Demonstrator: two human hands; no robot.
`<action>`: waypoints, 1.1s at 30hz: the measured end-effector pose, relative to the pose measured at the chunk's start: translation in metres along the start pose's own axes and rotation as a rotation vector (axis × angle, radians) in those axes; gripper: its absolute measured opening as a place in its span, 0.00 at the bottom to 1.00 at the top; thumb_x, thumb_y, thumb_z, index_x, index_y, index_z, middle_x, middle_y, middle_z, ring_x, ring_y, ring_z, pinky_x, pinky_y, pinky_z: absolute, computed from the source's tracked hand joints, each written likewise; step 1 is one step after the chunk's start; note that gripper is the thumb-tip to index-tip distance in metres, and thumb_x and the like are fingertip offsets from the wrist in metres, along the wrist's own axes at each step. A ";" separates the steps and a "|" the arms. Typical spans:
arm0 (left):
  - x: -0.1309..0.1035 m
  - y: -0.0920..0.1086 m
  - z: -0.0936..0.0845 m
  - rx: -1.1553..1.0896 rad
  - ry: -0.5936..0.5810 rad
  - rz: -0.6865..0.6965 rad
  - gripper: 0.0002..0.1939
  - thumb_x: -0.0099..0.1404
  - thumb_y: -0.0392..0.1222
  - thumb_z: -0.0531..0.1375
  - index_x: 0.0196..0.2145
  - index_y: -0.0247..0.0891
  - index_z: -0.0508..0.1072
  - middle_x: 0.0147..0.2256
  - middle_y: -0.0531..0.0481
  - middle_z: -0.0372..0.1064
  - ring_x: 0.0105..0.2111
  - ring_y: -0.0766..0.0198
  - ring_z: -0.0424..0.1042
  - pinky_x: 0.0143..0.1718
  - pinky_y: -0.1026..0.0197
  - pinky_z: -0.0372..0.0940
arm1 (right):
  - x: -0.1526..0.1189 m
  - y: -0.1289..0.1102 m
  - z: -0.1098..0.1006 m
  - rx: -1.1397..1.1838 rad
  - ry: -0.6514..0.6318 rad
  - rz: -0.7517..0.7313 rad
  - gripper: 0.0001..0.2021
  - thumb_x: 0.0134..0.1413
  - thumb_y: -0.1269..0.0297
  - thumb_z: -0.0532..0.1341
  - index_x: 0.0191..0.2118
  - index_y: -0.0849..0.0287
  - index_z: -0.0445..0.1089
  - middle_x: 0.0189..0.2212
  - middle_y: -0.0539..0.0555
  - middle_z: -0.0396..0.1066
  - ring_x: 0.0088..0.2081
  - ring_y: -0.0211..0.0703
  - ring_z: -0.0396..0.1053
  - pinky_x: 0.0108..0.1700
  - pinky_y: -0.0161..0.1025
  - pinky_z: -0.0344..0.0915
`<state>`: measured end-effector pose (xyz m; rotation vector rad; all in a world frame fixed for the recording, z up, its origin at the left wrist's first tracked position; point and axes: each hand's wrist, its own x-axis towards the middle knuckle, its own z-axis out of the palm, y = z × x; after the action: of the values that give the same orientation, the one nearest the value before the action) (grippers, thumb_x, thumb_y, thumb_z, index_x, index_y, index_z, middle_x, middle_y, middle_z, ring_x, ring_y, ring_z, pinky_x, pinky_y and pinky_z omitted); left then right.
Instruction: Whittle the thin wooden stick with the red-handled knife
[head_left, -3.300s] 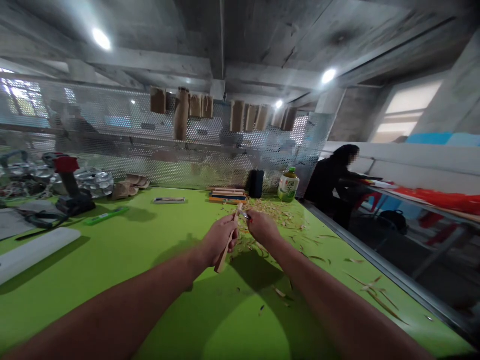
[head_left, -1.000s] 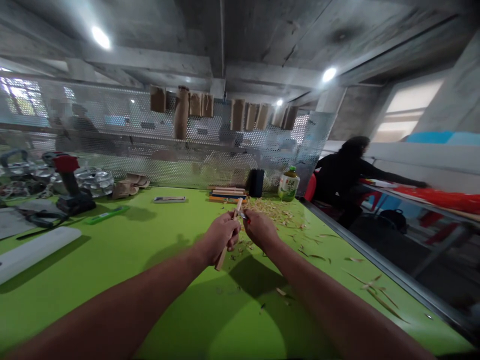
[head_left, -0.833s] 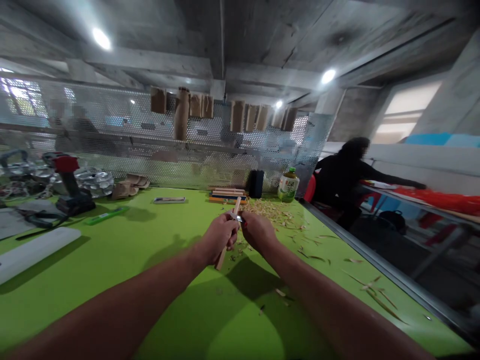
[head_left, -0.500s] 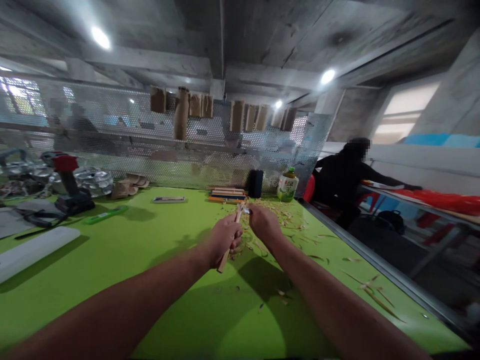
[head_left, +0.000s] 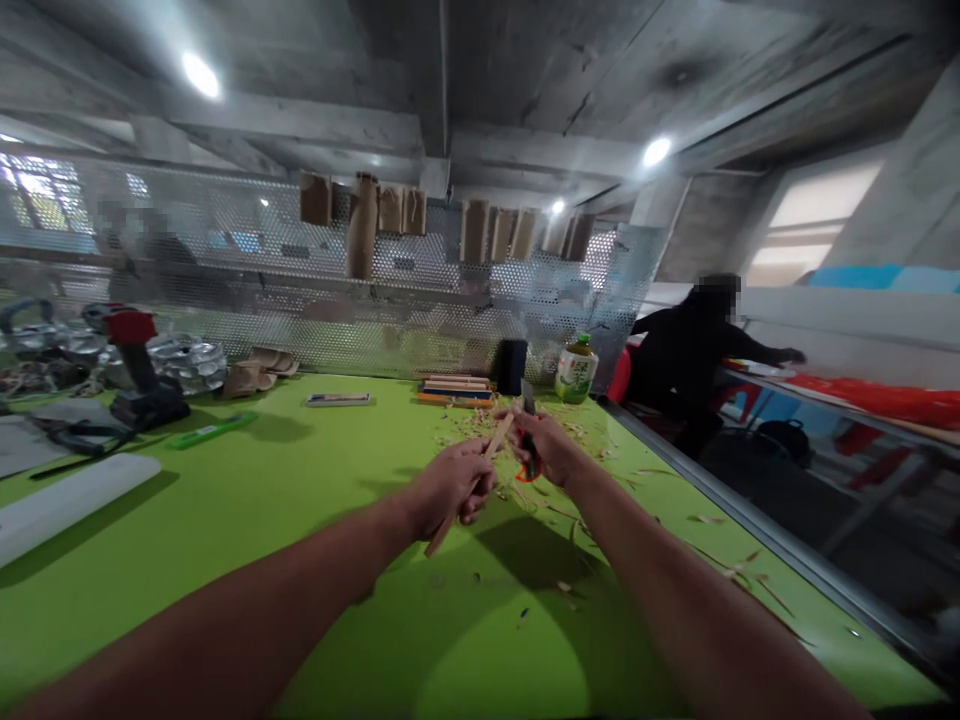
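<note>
Found gripping a wooden stick (head_left: 497,437) in curled fingers of left hand (head_left: 454,485) and knife (head_left: 529,455), blade up, in those of right hand (head_left: 553,448). Judged as whittling; would call next for setting edge to stick. Noted beyond right fingers: capped bottle (head_left: 577,372), fill unclear; beyond left fingers: narrow tray (head_left: 330,404), slim contents indistinct

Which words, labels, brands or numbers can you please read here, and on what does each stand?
No text reads clearly.
Green-capped bottle: dark characters on its label, too blurred to read.
Long green item: a pale marking, too small to read.
Red-and-black power tool: no legible text.
</note>
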<state>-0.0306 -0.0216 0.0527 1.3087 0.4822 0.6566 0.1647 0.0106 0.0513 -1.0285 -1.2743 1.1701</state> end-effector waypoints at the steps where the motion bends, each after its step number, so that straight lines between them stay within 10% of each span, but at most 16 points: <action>1: -0.001 0.000 0.001 0.001 -0.002 0.003 0.08 0.59 0.36 0.51 0.38 0.39 0.62 0.22 0.59 0.58 0.12 0.75 0.49 0.11 0.70 0.48 | -0.003 -0.002 0.004 0.053 -0.032 -0.003 0.21 0.45 0.45 0.63 0.36 0.60 0.68 0.15 0.41 0.56 0.14 0.28 0.49 0.17 0.29 0.48; 15: 0.006 -0.009 -0.017 0.074 -0.045 -0.070 0.05 0.62 0.40 0.54 0.35 0.39 0.60 0.22 0.58 0.59 0.13 0.75 0.52 0.11 0.71 0.49 | 0.001 0.000 0.008 -0.017 0.116 -0.043 0.19 0.39 0.49 0.68 0.30 0.56 0.62 0.14 0.41 0.58 0.14 0.30 0.52 0.16 0.29 0.50; 20: 0.004 0.000 -0.021 0.049 0.059 -0.039 0.06 0.63 0.41 0.54 0.38 0.38 0.61 0.23 0.59 0.58 0.13 0.77 0.50 0.12 0.72 0.47 | 0.004 0.003 0.003 -0.668 0.362 -0.166 0.15 0.55 0.50 0.55 0.30 0.57 0.67 0.18 0.47 0.63 0.20 0.36 0.59 0.24 0.33 0.53; 25: 0.006 0.003 -0.026 -0.010 0.107 -0.031 0.12 0.59 0.37 0.55 0.41 0.39 0.62 0.23 0.60 0.57 0.14 0.76 0.50 0.12 0.72 0.47 | -0.009 0.002 0.026 -1.408 0.290 -0.204 0.12 0.59 0.62 0.52 0.42 0.54 0.72 0.34 0.54 0.75 0.33 0.42 0.69 0.32 0.34 0.54; 33: 0.006 0.008 -0.017 -0.038 0.160 -0.003 0.04 0.55 0.37 0.54 0.30 0.38 0.59 0.19 0.61 0.53 0.13 0.76 0.48 0.11 0.72 0.44 | -0.023 0.000 0.053 -1.603 0.095 -0.199 0.12 0.61 0.65 0.50 0.44 0.55 0.69 0.36 0.57 0.75 0.35 0.43 0.70 0.34 0.34 0.55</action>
<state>-0.0387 -0.0045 0.0569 1.2249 0.5990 0.7676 0.1127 -0.0156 0.0510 -1.9066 -2.1463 -0.3206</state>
